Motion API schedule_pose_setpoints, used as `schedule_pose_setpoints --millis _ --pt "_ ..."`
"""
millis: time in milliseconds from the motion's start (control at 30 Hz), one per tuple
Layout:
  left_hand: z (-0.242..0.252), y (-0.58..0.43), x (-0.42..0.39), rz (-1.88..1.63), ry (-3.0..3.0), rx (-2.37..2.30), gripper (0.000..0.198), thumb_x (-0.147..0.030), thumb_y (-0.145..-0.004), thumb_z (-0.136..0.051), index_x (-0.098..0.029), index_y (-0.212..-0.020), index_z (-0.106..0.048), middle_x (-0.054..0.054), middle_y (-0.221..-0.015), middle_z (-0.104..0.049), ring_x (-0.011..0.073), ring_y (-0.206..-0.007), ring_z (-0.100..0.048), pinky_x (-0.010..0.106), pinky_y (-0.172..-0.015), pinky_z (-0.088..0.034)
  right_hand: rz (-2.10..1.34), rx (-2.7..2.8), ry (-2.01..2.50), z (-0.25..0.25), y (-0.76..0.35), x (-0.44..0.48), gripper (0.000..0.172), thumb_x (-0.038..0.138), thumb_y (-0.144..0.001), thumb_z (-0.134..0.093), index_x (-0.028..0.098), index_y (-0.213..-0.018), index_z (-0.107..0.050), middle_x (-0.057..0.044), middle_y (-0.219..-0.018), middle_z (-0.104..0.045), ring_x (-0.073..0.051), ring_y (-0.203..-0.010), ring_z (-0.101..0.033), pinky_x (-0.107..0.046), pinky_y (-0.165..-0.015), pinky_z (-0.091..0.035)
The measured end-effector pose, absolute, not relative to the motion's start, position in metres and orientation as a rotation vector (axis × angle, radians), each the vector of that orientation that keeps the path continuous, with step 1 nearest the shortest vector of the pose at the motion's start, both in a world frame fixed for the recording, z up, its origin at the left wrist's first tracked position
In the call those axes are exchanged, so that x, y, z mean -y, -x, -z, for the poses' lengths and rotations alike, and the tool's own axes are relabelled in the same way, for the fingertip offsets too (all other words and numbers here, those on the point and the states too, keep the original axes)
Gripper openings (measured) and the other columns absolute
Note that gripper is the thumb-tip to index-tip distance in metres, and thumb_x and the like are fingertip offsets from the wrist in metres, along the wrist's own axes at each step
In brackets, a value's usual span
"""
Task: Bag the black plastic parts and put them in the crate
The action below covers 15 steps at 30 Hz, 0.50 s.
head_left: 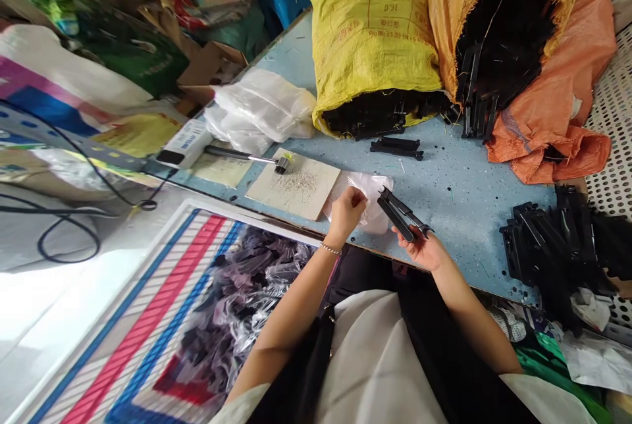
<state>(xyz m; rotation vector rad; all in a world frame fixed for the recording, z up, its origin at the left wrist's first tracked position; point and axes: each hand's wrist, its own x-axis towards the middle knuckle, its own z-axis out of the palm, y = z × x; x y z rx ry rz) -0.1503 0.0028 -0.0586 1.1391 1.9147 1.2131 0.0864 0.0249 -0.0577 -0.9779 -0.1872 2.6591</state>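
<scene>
Two long, narrow black plastic parts stick up at a slant from my right hand, whose fingers are wrapped round their lower ends. My left hand, with a bracelet at the wrist, is closed in a pinch at a thin clear plastic bag. That bag lies on the blue-grey table near its front edge, partly hidden behind the hand. Left of it is a beige board covered with small marks. A hammer rests with its head on the board.
Yellow and orange woven sacks full of black parts stand at the back. Loose black parts lie before them, with a heap at right. Stacked plastic bags lie back left. A striped bag of wrapped parts stands below.
</scene>
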Motion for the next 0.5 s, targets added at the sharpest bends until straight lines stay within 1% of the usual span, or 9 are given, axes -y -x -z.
schedule_pose_setpoints --millis 100,167,200,300,367,400,500 --pt "0.056 0.151 0.0 -1.083 -1.461 -1.991 0.024 -0.007 -0.078 -0.05 -0.02 -0.083 -0.07 0.006 -0.096 -0.072 0.0196 -0.091 -0.068 0.033 -0.087 -0.053 -2.711 0.151 0.932 0.061 -0.081 -0.025 0.025 0.022 -0.099 -0.05 0.005 -0.112 -0.064 -0.009 -0.084 -0.073 -0.01 -0.067 -0.068 -0.014 -0.054 -0.06" --pt "0.056 0.154 0.001 -1.04 -1.574 -2.061 0.03 -0.005 -0.079 -0.049 -0.019 -0.09 -0.073 0.008 -0.105 -0.072 0.0221 -0.1 -0.068 0.035 -0.094 -0.052 -2.677 0.178 0.971 0.063 -0.078 -0.024 0.023 0.021 -0.098 -0.051 0.006 -0.11 -0.065 -0.009 -0.082 -0.073 -0.01 -0.065 -0.068 -0.014 -0.055 -0.06" --pt "0.056 0.155 0.002 -1.026 -1.589 -2.101 0.029 -0.006 -0.08 -0.05 -0.018 -0.094 -0.073 0.01 -0.107 -0.072 0.0227 -0.099 -0.068 0.036 -0.094 -0.053 -2.642 0.207 0.998 0.062 -0.078 -0.024 0.022 0.02 -0.098 -0.051 0.007 -0.109 -0.065 -0.008 -0.082 -0.073 -0.01 -0.065 -0.068 -0.013 -0.056 -0.06" --pt "0.058 0.162 0.002 -1.016 -1.537 -2.162 0.019 -0.016 -0.085 -0.057 -0.017 -0.095 -0.074 0.011 -0.104 -0.071 0.0211 -0.083 -0.069 0.036 -0.086 -0.056 -2.574 0.267 1.029 0.057 -0.082 -0.024 0.023 0.02 -0.099 -0.049 0.009 -0.11 -0.065 -0.007 -0.082 -0.073 -0.009 -0.067 -0.069 -0.013 -0.058 -0.06" --pt "0.06 0.167 0.0 -1.021 -1.496 -2.138 0.019 -0.016 -0.085 -0.059 -0.017 -0.096 -0.074 0.01 -0.104 -0.072 0.0202 -0.081 -0.069 0.035 -0.084 -0.057 -2.617 0.249 0.993 0.053 -0.083 -0.023 0.026 0.023 -0.101 -0.047 0.008 -0.113 -0.064 -0.007 -0.083 -0.073 -0.009 -0.068 -0.069 -0.012 -0.058 -0.06" --pt "0.061 0.168 0.0 -1.033 -1.487 -2.119 0.022 -0.013 -0.084 -0.058 -0.018 -0.1 -0.074 0.009 -0.108 -0.072 0.0202 -0.085 -0.07 0.034 -0.086 -0.057 -2.658 0.232 0.966 0.053 -0.082 -0.023 0.027 0.024 -0.101 -0.046 0.008 -0.114 -0.063 -0.007 -0.084 -0.073 -0.009 -0.069 -0.068 -0.012 -0.058 -0.06" --pt "0.059 0.164 0.002 -1.127 -1.54 -2.065 0.039 -0.007 -0.086 -0.051 -0.018 -0.118 -0.069 0.011 -0.122 -0.068 0.0212 -0.106 -0.068 0.034 -0.097 -0.055 -2.763 0.186 0.907 0.056 -0.07 -0.023 0.028 0.026 -0.1 -0.049 0.006 -0.114 -0.061 -0.008 -0.083 -0.072 -0.009 -0.067 -0.066 -0.012 -0.056 -0.059"
